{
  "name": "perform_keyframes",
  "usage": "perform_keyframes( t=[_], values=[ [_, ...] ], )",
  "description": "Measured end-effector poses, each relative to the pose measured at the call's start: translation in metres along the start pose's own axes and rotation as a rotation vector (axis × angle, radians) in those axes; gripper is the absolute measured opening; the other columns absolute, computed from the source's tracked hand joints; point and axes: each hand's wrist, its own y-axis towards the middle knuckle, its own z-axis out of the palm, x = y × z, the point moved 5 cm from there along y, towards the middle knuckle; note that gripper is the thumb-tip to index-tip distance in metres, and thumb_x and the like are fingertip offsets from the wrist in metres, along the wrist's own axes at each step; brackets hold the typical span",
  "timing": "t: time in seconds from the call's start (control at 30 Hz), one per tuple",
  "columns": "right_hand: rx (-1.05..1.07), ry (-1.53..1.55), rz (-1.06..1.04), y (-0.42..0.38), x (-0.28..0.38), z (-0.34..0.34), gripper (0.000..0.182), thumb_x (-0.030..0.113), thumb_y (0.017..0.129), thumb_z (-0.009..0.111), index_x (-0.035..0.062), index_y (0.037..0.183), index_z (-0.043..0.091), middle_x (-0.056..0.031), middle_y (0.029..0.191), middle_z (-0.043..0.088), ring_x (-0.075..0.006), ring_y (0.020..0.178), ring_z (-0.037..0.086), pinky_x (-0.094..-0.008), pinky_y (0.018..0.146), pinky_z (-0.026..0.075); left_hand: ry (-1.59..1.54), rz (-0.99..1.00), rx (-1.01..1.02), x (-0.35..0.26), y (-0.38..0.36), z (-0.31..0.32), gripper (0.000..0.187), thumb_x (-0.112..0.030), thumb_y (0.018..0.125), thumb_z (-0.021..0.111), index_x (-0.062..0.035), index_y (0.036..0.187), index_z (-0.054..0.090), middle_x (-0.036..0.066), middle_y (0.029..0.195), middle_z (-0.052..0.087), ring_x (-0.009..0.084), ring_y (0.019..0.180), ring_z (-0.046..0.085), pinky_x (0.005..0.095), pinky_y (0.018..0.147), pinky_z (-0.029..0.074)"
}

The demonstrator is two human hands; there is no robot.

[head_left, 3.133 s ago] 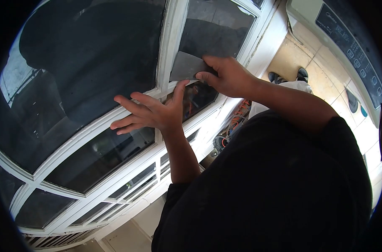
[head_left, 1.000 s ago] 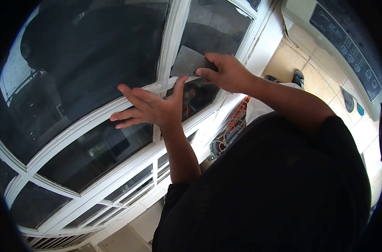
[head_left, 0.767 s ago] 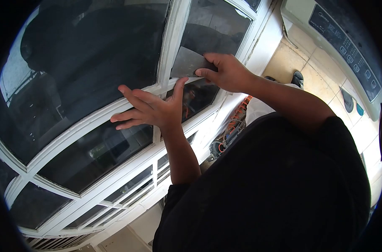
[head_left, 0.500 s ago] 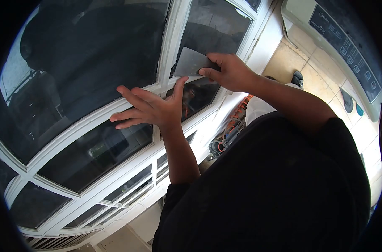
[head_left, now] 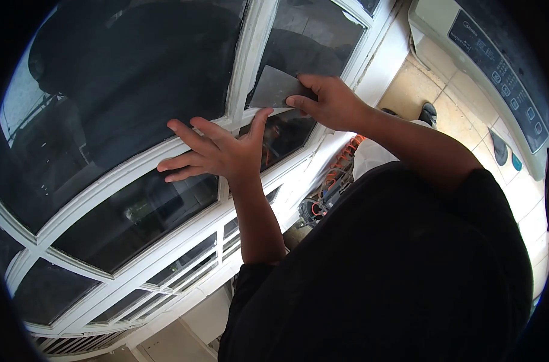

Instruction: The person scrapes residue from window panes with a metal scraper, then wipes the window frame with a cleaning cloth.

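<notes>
My right hand (head_left: 331, 104) pinches a grey sheet of sandpaper (head_left: 273, 87) between thumb and fingers at its right end. The sheet stands out over a glass pane, close to the white window frame (head_left: 241, 72). Below and to the left, my left hand (head_left: 223, 151) is open, fingers spread, and holds nothing. Its thumb tip points up at the sheet's lower edge. The other fingers reach over the frame's white crossbar. Dark glass panes (head_left: 147, 72) with reflections lie behind both hands.
A Midea appliance with a button panel (head_left: 497, 72) stands at the upper right. An orange coiled hose (head_left: 344, 160) and a machine (head_left: 313, 210) sit on the floor beside the window wall. My shoe (head_left: 428, 113) rests on the tiled floor (head_left: 461, 117); a slipper (head_left: 499, 146) lies further right.
The sandpaper has tilted slightly and looks darker, still in my right hand. My left fingers have spread a little more. The view has shifted slightly.
</notes>
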Motion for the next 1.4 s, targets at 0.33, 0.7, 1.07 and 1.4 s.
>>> perform_keyframes(
  t=[0.33,0.7,1.07,1.4],
  values=[
    [0.032,0.038,0.034,0.002,0.003,-0.001,0.023,0.021,0.094,0.064,-0.0008,0.098,0.058,-0.0087,0.08,0.065,-0.0103,0.074,0.065,-0.0286,0.067,0.052,0.016,0.005,0.004,-0.001,0.001,-0.001,0.147,-0.095,0.048,0.058,-0.0106,0.155,0.003,0.022,0.159,0.009,0.0583,0.137,-0.021,0.0762,0.096,-0.016],
    [0.027,0.024,0.048,0.002,0.001,-0.003,0.023,0.022,0.095,0.064,-0.0002,0.1,0.059,-0.0079,0.082,0.066,-0.0118,0.075,0.066,-0.0285,0.067,0.051,-0.008,-0.044,-0.009,-0.003,0.001,-0.001,0.131,-0.093,0.059,0.051,-0.0157,0.156,0.007,0.02,0.158,0.017,0.0588,0.138,-0.017,0.077,0.098,-0.014],
    [0.036,0.054,0.036,0.006,-0.003,-0.005,0.025,0.024,0.095,0.064,-0.0003,0.099,0.059,-0.0076,0.08,0.065,-0.011,0.073,0.065,-0.0291,0.067,0.051,-0.002,-0.046,-0.012,-0.003,0.001,-0.001,0.129,-0.092,0.061,0.052,-0.0153,0.155,0.01,0.019,0.157,0.019,0.0597,0.137,-0.018,0.0776,0.097,-0.013],
    [0.067,0.057,0.052,0.006,0.0,-0.003,0.025,0.024,0.094,0.064,0.0001,0.099,0.06,-0.0066,0.081,0.064,-0.0104,0.073,0.064,-0.0288,0.068,0.051,-0.003,-0.042,-0.005,-0.004,0.002,-0.002,0.125,-0.092,0.063,0.051,-0.0145,0.155,0.015,0.02,0.156,0.022,0.0603,0.137,-0.017,0.0783,0.097,-0.013]
  ],
)
